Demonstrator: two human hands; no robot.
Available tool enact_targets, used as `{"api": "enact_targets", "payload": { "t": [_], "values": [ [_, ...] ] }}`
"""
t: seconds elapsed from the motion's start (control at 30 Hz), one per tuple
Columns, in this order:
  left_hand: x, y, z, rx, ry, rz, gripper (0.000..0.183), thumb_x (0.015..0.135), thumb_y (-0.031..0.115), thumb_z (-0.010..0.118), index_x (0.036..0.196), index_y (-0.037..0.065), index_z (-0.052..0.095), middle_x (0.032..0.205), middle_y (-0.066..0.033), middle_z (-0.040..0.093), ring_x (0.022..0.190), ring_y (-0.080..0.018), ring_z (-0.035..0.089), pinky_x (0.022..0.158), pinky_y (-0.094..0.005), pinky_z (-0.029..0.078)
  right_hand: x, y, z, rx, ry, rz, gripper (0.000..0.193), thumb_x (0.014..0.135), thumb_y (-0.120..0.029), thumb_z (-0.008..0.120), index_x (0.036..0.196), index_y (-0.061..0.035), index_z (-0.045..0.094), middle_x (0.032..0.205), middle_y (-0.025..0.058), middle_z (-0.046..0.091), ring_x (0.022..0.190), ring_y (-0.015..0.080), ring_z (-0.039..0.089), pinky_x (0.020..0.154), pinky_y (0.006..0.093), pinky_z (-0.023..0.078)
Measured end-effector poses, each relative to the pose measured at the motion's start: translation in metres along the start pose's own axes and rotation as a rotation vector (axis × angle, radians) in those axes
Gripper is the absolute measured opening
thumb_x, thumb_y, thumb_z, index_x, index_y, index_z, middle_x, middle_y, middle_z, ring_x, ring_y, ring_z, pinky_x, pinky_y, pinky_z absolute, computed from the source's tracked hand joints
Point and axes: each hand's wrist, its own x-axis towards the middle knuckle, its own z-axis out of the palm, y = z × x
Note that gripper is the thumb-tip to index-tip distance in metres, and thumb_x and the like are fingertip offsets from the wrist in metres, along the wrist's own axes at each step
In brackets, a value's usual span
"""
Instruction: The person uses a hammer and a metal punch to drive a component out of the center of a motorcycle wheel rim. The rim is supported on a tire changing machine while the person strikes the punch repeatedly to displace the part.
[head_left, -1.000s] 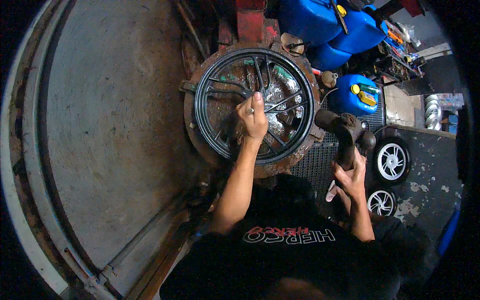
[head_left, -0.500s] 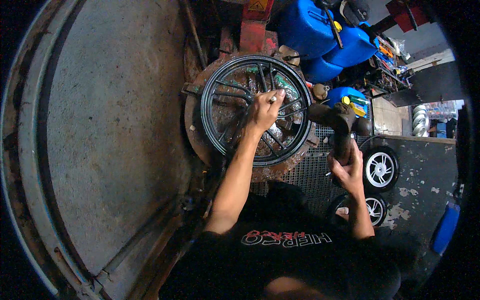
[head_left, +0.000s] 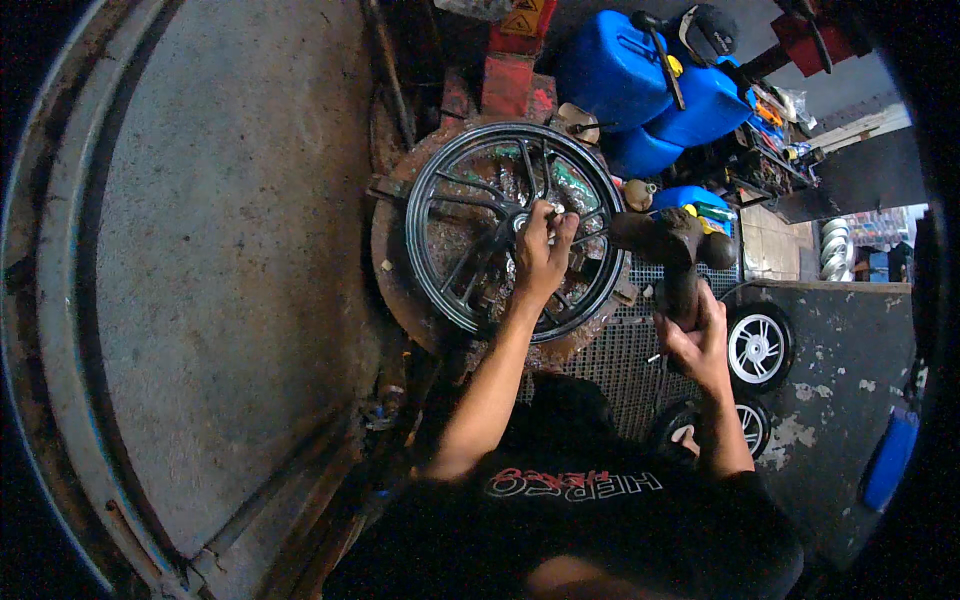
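A black spoked motorcycle wheel rim (head_left: 424, 285) lies flat on a round, rusty, wet machine table (head_left: 392, 270). Over its hub is my left hand (head_left: 543, 258), its fingers closed around a short metal rod (head_left: 557, 211) whose light tip shows above them. The rod's lower end is hidden, so I cannot tell whether it touches the hub. To the right, my right hand (head_left: 697, 335) grips the handle of a dirty, heavy-headed hammer (head_left: 660, 238), its head raised beside the rim. A thin white stick (head_left: 654, 358) pokes out by the right fingers.
A red machine post (head_left: 508, 80) rises behind the rim. Blue plastic drums (head_left: 612, 70) and a tool-laden bench (head_left: 770, 150) stand at the far right. Two white-spoked wheels (head_left: 757, 347) are near the right wall, beside a floor grate (head_left: 625, 350).
My left hand has turned and shifted slightly right and nearer, its fingers now bunched around the rod by the hub. The right hand holds the hammer nearly as before. The view has shifted slightly.
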Motion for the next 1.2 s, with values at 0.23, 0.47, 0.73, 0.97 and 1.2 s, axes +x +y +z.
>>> {"api": "enact_targets", "payload": {
  "t": [0.23,0.47,0.73,0.97,1.2],
  "values": [
    [0.017,-0.004,0.01,0.264,0.229,0.245,0.031,0.086,0.018,0.06,0.062,0.003,0.048,0.047,-0.0145,0.043,0.04,-0.0295,0.045,0.042,-0.0377,0.033,0.022,0.002,-0.029,-0.089,-0.022,0.0,0.063,0.072,-0.02,0.073,0.125,0.001,0.045,0.103,0.0165,0.055,0.1,0.0256,0.051,0.086,0.036,0.041],
    [0.017,-0.012,-0.002,0.197,0.03,0.113,0.023,0.078,0.01,0.065,0.062,0.003,0.049,0.047,-0.012,0.045,0.04,-0.0268,0.047,0.041,-0.0351,0.035,0.13,-0.069,-0.051,0.063,-0.461,0.001,0.055,0.073,-0.01,0.067,0.123,-0.0018,0.046,0.089,0.0046,0.06,0.069,0.0114,0.056,0.061,0.0252,0.048],
    [0.018,-0.025,-0.007,0.131,-0.047,0.123,0.014,0.071,0.006,0.069,0.067,0.002,0.056,0.05,-0.0127,0.05,0.042,-0.0244,0.053,0.044,-0.0319,0.04,0.19,-0.117,-0.047,-0.224,-0.851,0.266,0.04,0.076,-0.006,0.061,0.112,-0.0003,0.046,0.064,0.0029,0.052,0.044,0.0086,0.049,0.036,0.0234,0.039],
    [0.019,-0.023,-0.012,0.116,-0.115,0.12,0.011,0.07,0.004,0.069,0.07,0.001,0.058,0.051,-0.0145,0.051,0.042,-0.0244,0.052,0.043,-0.0317,0.04,0.199,-0.076,-0.06,-0.416,-0.831,-0.153,0.047,0.077,-0.011,0.063,0.119,0.0001,0.045,0.079,0.0072,0.057,0.061,0.0151,0.054,0.055,0.0291,0.045],
    [0.018,-0.024,-0.014,0.113,-0.129,0.13,0.009,0.071,0.003,0.068,0.073,0.002,0.059,0.055,-0.0153,0.054,0.048,-0.0287,0.057,0.045,-0.0344,0.042,0.185,-0.139,-0.051,-0.282,-0.632,0.168,0.04,0.075,-0.005,0.061,0.113,-0.0005,0.048,0.066,0.0023,0.054,0.049,0.0097,0.051,0.041,0.0252,0.041]
  ]
}}
